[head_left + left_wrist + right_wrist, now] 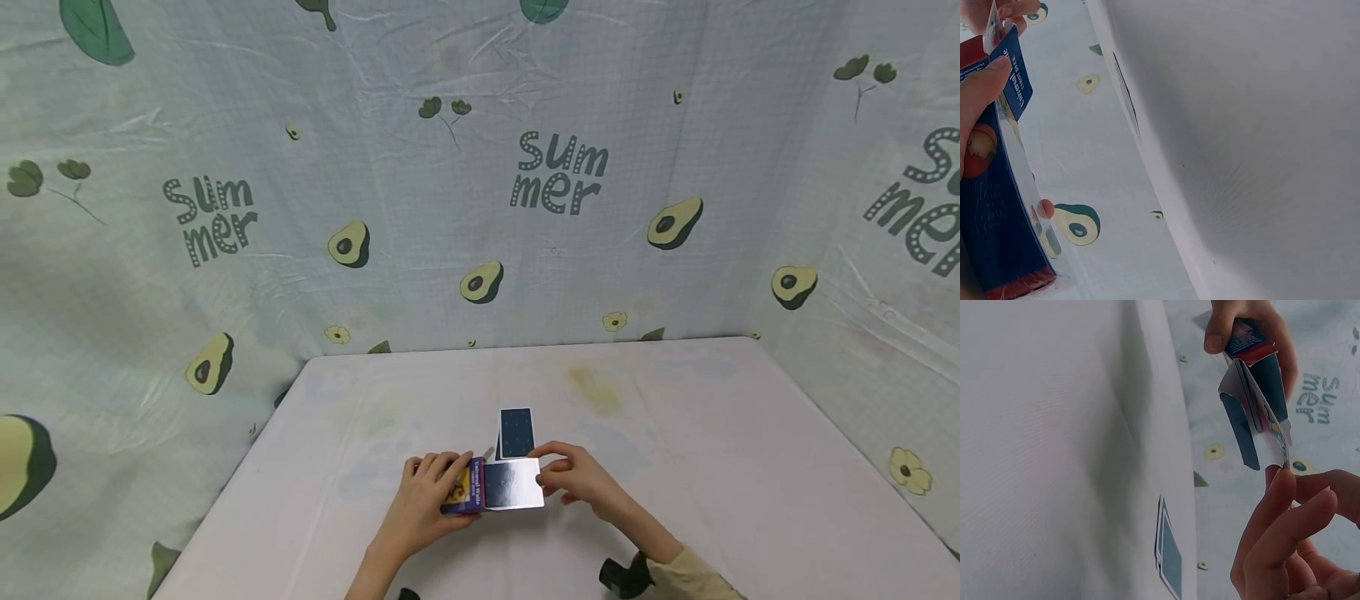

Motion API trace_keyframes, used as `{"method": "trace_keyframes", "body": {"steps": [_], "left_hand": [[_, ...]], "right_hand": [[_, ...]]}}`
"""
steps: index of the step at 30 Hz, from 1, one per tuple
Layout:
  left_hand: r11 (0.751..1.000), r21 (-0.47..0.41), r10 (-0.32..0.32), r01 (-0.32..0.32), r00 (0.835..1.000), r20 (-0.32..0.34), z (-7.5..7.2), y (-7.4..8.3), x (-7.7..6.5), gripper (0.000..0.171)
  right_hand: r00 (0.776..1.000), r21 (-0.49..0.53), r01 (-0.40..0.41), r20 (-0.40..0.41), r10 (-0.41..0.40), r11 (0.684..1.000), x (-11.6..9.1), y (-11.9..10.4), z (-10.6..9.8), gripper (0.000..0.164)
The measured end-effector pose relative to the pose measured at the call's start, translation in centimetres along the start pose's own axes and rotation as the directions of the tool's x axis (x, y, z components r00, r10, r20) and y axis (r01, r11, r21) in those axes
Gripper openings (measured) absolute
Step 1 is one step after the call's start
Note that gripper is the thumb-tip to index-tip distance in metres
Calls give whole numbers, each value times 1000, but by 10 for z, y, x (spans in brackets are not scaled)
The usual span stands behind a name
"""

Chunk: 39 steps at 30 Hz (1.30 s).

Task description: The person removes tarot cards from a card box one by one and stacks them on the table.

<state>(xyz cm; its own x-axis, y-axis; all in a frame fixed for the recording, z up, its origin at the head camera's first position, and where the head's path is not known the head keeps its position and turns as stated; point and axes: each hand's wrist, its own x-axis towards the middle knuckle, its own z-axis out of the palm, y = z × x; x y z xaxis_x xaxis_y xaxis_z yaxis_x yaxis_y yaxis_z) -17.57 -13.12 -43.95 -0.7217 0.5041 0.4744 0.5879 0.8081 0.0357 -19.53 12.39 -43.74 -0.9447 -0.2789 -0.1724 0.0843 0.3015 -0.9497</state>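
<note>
"Near the middle of the desk (675, 467), how many things are being handled?"

"One box (467, 487), raised off the surface, with a glossy projecting card (513, 485) at its right end. I can't tell whether that's one card or several together."

"And lying down?"

"Just beyond, at least two blue-backed cards (517, 433), overlapping, the lower one showing as a thin sliver at the left."

"Both hands busy?"

"Yes. The left grip (431, 493) is closed firmly around the box, fingers over the far side, thumb on the near one. The right grip (576, 479) is nearly closed, thumb and fingertips pinching the card's right edge."

"How's the room to move?"

"Wide stretches of desk spread left and right. The far edge runs along the patterned backdrop (420, 192), well apart from the hands. The flat cards lie close to the right fingertips."

"Any writing?"

"The box's end flap reads 'Universal Waite', with 'Tarot Deck' under it. The backdrop carries 'summer' twice in full, plus a third cut off at the right."
</note>
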Motion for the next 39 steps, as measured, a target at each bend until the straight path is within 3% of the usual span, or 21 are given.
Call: {"method": "trace_keyframes", "body": {"steps": [19, 31, 39], "left_hand": [[1000, -10, -23, 23, 1000, 1, 0, -4, 0, 81], [999, 0, -54, 54, 999, 1, 1, -4, -1, 81], [998, -10, -55, 54, 998, -19, 3, -6, -2, 81]], "right_hand": [[999, 13, -33, -36, 33, 999, -3, 3, -20, 36], [991, 5, -76, -107, 76, 997, -1, 4, -25, 32], [997, 68, -35, -73, 40, 997, 1, 8, -33, 35]]}}
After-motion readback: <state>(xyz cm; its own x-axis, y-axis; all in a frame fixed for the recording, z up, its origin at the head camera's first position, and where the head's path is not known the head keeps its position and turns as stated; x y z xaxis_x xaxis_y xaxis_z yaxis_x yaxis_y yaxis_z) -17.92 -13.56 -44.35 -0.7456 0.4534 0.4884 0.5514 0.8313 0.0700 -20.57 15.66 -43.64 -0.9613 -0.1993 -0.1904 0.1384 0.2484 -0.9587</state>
